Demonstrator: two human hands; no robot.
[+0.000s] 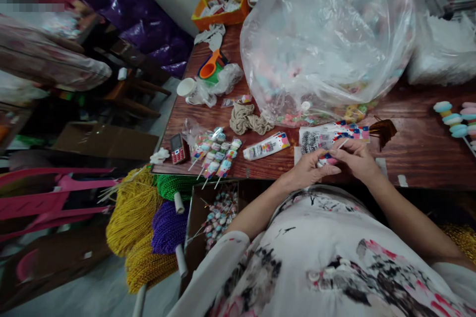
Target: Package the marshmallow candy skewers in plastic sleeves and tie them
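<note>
At the front edge of the table, my left hand (pixel 309 169) is closed with its fingers around a small printed plastic bag (pixel 327 160). My right hand (pixel 355 157) pinches the other end, where a thin white stick (pixel 342 142) pokes out between the fingers. What lies inside the bag is mostly covered by my fingers. Just beyond my hands is a stack of printed bags (pixel 316 138). Another pile of the bags (pixel 266 146) rests to the left. Further left, several wrapped skewers of pastel, candy-like pieces (pixel 219 156) lie with their sticks toward me.
A large clear sack (pixel 327 39) of pastel pieces fills the table's back. A phone (pixel 178 148), a crumpled cloth (pixel 247 119) and an orange scoop (pixel 210 67) lie left. Below stands a carton (pixel 221 215) of skewers beside cord bundles (pixel 134 213). Unwrapped skewers (pixel 451 119) lie right.
</note>
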